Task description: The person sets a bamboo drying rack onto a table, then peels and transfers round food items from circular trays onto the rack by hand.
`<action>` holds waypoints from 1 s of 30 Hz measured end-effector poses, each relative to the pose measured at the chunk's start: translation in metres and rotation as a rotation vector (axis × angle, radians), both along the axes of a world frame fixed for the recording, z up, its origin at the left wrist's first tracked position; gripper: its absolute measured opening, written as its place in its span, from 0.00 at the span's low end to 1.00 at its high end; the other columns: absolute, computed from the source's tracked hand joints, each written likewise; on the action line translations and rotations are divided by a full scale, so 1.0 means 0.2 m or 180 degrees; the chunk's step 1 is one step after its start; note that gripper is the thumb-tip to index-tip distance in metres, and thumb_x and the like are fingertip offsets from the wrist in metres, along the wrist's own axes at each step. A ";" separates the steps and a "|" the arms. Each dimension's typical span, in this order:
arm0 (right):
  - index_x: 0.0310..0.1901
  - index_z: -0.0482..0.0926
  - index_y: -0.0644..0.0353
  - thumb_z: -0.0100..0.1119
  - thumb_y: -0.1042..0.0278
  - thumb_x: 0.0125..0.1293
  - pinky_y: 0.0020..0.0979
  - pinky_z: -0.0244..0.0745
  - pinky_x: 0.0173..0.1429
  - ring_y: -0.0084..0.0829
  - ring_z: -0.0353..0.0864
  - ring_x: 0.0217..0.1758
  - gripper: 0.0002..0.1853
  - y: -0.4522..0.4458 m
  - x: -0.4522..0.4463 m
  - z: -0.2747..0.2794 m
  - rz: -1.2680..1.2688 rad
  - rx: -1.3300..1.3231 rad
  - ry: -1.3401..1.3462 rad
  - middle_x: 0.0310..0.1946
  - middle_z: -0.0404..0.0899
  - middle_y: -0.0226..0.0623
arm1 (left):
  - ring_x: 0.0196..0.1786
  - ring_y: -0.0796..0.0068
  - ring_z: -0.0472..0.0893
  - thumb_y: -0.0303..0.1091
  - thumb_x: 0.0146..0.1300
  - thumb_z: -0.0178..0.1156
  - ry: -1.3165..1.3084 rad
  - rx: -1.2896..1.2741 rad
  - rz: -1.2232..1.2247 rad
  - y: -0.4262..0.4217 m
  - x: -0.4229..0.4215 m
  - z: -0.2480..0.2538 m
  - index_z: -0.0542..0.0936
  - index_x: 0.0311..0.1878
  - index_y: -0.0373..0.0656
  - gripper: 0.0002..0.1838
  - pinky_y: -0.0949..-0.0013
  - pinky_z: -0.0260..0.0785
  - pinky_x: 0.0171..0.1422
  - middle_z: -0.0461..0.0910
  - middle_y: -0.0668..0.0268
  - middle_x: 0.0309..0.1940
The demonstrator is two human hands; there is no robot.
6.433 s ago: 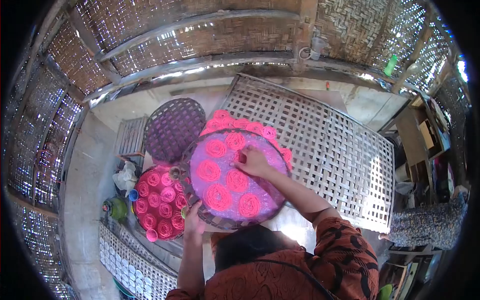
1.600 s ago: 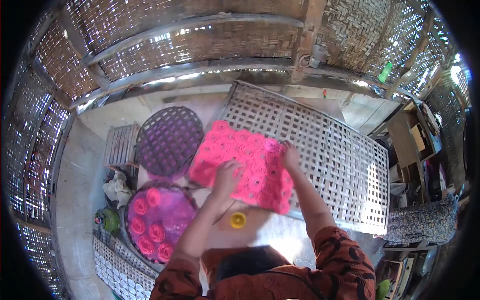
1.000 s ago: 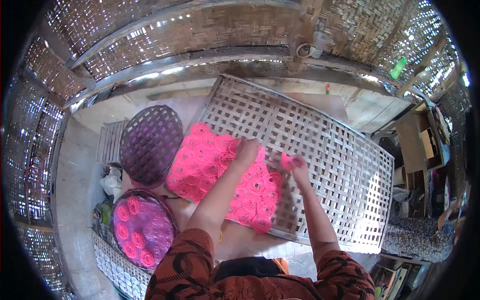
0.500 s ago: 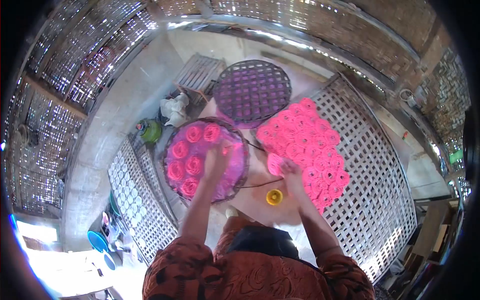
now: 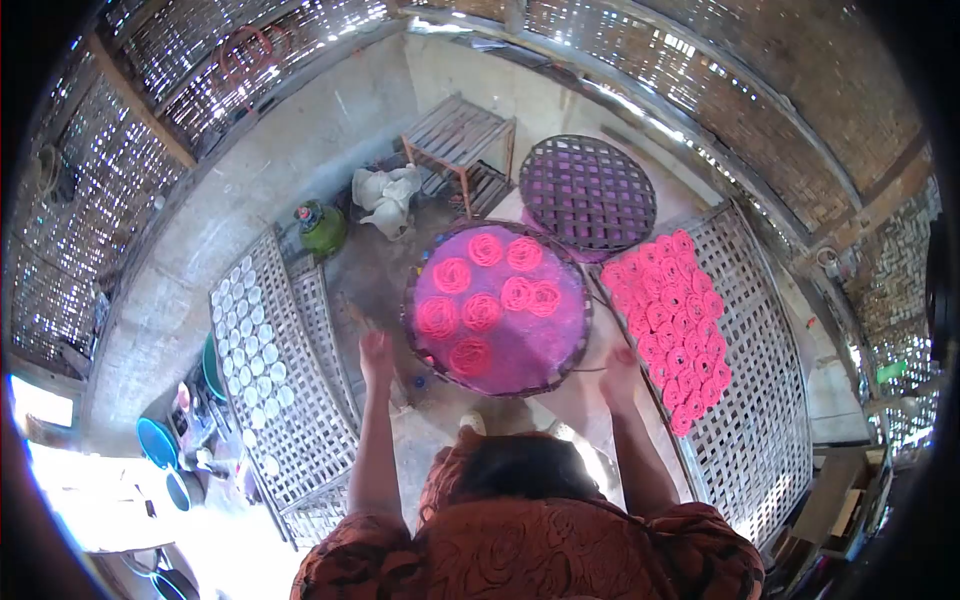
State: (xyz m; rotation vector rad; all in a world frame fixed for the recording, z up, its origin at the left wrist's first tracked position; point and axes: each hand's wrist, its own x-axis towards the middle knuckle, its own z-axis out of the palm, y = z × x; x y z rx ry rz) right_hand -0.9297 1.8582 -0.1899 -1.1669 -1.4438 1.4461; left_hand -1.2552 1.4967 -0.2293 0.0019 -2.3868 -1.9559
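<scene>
A round tray (image 5: 545, 350) with a purple, shiny surface and dark woven rim carries several pink coiled rosettes (image 5: 481, 312); two of them overlap towards its right side. Just left of the rim is my left hand (image 5: 377, 356), apart from the tray, its fingers blurred. My right hand (image 5: 620, 372) is between the tray and a layered spread of pink rosettes (image 5: 682, 325). Blur hides its finger shape, and I cannot tell whether it touches or holds anything. The pink spread rests on a large woven bamboo rack (image 5: 760, 360).
Behind the round tray stands a dark openwork basket tray (image 5: 588, 192). A slatted wooden stand (image 5: 460, 135), a white bag (image 5: 386, 198) and a green gas cylinder (image 5: 321, 228) are farther left. Another woven rack (image 5: 310, 430) holds white round pieces.
The view has swung left. My left hand has moved off the round tray to its left side. The pink piece earlier in my right hand is no longer visible there; overlapping rosettes now show on the tray.
</scene>
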 end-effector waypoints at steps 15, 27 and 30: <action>0.40 0.81 0.60 0.61 0.61 0.60 0.33 0.75 0.44 0.36 0.80 0.39 0.12 -0.20 -0.68 0.43 0.1487 0.1557 -0.1767 0.37 0.80 0.40 | 0.62 0.57 0.70 0.65 0.67 0.36 -0.3434 0.3705 -0.1756 0.29 -0.06 -0.24 0.67 0.65 0.45 0.36 0.53 0.65 0.63 0.72 0.61 0.59; 0.39 0.78 0.55 0.65 0.66 0.55 0.36 0.75 0.44 0.39 0.80 0.42 0.11 -0.16 -1.13 0.41 0.1937 0.1677 -0.2399 0.41 0.79 0.39 | 0.38 0.73 0.77 0.48 0.70 0.47 -0.2758 0.3412 -0.0478 0.14 -0.41 -0.06 0.74 0.47 0.48 0.15 0.66 0.72 0.43 0.79 0.68 0.41; 0.42 0.77 0.59 0.62 0.71 0.59 0.28 0.77 0.40 0.30 0.81 0.36 0.09 -0.11 -1.16 0.36 0.1847 0.1182 -0.0549 0.36 0.81 0.36 | 0.30 0.81 0.72 0.42 0.70 0.50 -0.2574 0.4479 -0.0530 0.05 -0.55 0.14 0.73 0.39 0.49 0.09 0.72 0.69 0.36 0.74 0.74 0.29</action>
